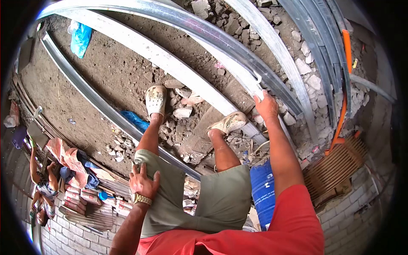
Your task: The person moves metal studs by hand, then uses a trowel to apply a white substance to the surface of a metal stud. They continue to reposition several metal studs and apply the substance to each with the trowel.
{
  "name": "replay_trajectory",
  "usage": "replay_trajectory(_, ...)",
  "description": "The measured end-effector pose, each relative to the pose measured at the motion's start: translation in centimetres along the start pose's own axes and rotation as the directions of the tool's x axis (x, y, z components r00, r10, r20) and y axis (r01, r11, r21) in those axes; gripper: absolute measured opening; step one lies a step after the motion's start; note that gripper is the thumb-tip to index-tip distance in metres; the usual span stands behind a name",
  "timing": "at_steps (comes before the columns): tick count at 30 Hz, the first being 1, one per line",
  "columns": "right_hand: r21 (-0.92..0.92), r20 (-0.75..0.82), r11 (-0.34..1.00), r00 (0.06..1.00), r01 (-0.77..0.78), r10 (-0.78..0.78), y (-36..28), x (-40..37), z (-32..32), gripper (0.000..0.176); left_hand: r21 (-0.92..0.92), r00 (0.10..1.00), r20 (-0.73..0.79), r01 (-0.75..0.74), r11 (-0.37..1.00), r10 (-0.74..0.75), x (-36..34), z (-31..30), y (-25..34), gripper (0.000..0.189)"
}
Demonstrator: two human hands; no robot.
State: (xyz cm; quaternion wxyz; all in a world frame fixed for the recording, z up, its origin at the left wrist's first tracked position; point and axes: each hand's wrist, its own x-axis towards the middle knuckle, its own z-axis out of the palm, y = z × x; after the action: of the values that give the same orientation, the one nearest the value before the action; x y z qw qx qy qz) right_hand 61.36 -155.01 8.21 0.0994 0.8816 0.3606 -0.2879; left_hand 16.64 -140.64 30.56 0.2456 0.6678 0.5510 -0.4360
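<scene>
My right hand (266, 105) is at a pale metal channel (227, 63), its fingers closed over the edge. A small white hook-shaped piece (258, 79) sits just above those fingertips. Beside this channel runs a shiny grey metal channel (199, 26), and another whitish metal strip (157, 55) passes close to my shoe. My left hand (143, 182) lies on my thigh over the green shorts (165, 199), fingers spread and holding nothing. A gold watch (141, 199) is on that wrist.
More long metal channels (314, 38) lie at the right, near an orange pipe (341, 119). Broken rubble (182, 112) surrounds my shoes. A blue printed container (262, 193) stands by my right leg. Another person (44, 185) is at far left, near stacked bags (74, 199).
</scene>
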Motion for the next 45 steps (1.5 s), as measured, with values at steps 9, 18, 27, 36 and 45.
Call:
replay_trajectory(9, -0.024, 0.056, 0.991, 0.99, -0.132, 0.133, -0.1, -1.0, -0.3, 0.052, -0.028, 1.0, 0.008, -0.004, 1.0, 0.004, 0.5, -0.3, -0.3, 0.065)
replay_trajectory(18, -0.074, 0.085, 0.994, 0.992, -0.083, 0.09, 0.0, -0.2, -1.7, 0.052, -0.044, 1.0, 0.009, -0.009, 0.999, 0.009, 0.4, -0.6, -0.3, 0.064)
replay_trajectory(27, 0.0, 0.079, 0.99, 0.987, -0.138, 0.137, -0.6, 0.1, -0.4, 0.055, -0.039, 1.0, 0.029, -0.002, 0.999, 0.003, 0.5, -0.8, -0.2, 0.065)
replay_trajectory(36, 0.049, 0.12, 0.997, 0.992, -0.055, 0.049, -2.0, 2.5, -1.7, 0.057, -0.071, 1.0, -0.021, -0.001, 0.997, 0.0, 0.4, -1.2, -0.6, 0.064)
replay_trajectory(45, 0.223, 0.153, 0.964, 0.971, 0.146, -0.183, -21.9, 7.1, -9.7, 0.054, -0.151, 0.998, -0.05, 0.015, 0.988, -0.022, -0.9, -1.7, -1.8, 0.068)
